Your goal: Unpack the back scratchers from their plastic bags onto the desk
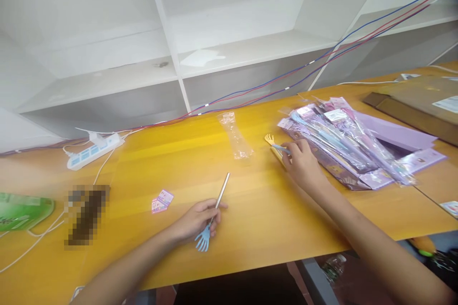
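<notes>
My left hand (200, 219) is closed around a back scratcher (223, 189) with a silver rod and a light-blue hand-shaped head. The head points down toward the table's front edge, the rod up and to the right. My right hand (302, 159), fingers pinched, holds a slim blue piece (281, 148); most of it is hidden by the fingers. Right beside it, a yellow hand-shaped head (269, 139) lies near the box; whether the two touch I cannot tell. The purple box (393, 128) just right of that hand bears several back scratchers in clear wrappers (332, 133).
A crumpled clear wrapper (236, 138) lies mid-table, with small pink-purple cards (162, 201) left of my left hand. A white power strip (95, 151), cables, a green bag (25, 212) and a blurred-out item are at left. A cardboard box (411, 100) sits back right.
</notes>
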Demonstrator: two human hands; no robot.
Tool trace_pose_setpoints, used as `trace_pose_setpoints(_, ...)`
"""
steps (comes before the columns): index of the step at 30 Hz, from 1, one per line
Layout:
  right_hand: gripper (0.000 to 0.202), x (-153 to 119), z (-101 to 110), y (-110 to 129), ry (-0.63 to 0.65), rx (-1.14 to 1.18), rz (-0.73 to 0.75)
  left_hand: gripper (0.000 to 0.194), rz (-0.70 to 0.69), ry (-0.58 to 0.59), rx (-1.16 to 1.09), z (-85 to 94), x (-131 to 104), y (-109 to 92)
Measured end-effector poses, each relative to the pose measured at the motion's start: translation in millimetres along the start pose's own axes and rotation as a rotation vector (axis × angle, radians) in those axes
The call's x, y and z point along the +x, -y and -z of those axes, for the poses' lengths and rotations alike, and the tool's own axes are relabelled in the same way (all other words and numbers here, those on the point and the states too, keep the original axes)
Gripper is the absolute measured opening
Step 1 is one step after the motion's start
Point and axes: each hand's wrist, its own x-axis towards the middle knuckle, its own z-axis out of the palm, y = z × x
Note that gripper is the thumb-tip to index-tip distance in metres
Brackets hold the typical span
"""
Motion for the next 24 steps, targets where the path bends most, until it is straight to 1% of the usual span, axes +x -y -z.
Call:
trace_pose_setpoints(2, 0.031, 1, -6, -9, -0.053, -0.032, -0.051, 0.054, 0.008, 0.021, 0.128, 0.2, 7, -4)
trace_pose_setpoints(4, 0.031, 1, -13, -19, -0.062, -0.054, -0.107, 0.053, -0.032, 0.049, 0.313, -1.7, 11, -15)
trace_pose_setpoints(6, 0.032, 1, -17, -27, -0.007, -0.048, -0.136, 0.043, -0.150, 0.036, 0.576, -6.3, 13, -29)
trace_pose_setpoints(8, 0.032, 2, -13, -27, 0.040, -0.021, -0.145, 0.033, -0.319, -0.035, 0.914, -12.7, 16, -43)
trace_pose_setpoints(10, 0.032, 2, 1, -16, 0.005, 0.011, -0.154, 0.030, -0.471, -0.132, 1.281, -19.3, 19, -54)
trace_pose_setpoints(12, 0.034, -4, 23, 8, -0.052, 0.079, -0.137, 0.029, -0.590, -0.207, 1.597, -25.1, 25, -59)
trace_pose_setpoints(13, 0.035, -11, 34, 23, -0.037, 0.130, -0.089, 0.028, -0.645, -0.227, 1.715, -27.9, 29, -60)
trace_pose_setpoints(14, 0.036, -20, 45, 41, 0.024, 0.196, -0.013, 0.027, -0.705, -0.229, 1.802, -30.7, 34, -60)
trace_pose_setpoints(16, 0.041, -43, 58, 77, 0.276, 0.288, 0.196, 0.024, -0.837, -0.211, 1.879, -36.9, 42, -58)
trace_pose_setpoints(17, 0.046, -55, 60, 92, 0.375, 0.298, 0.235, 0.023, -0.913, -0.198, 1.886, -40.5, 46, -57)
trace_pose_setpoints(19, 0.044, -75, 57, 110, 0.501, 0.314, 0.234, 0.024, -1.088, -0.182, 1.870, -48.0, 51, -55)
trace_pose_setpoints(20, 0.041, -81, 53, 112, 0.533, 0.329, 0.196, 0.024, -1.163, -0.180, 1.857, -51.3, 51, -54)
trace_pose_setpoints(22, 0.040, -84, 45, 101, 0.549, 0.342, 0.088, 0.027, -1.254, -0.169, 1.817, -54.8, 48, -51)
trace_pose_setpoints(23, 0.040, -82, 42, 92, 0.521, 0.312, 0.025, 0.032, -1.262, -0.154, 1.789, -54.3, 44, -48)
trace_pose_setpoints(24, 0.041, -78, 39, 80, 0.472, 0.250, -0.029, 0.037, -1.240, -0.123, 1.758, -52.0, 40, -44)
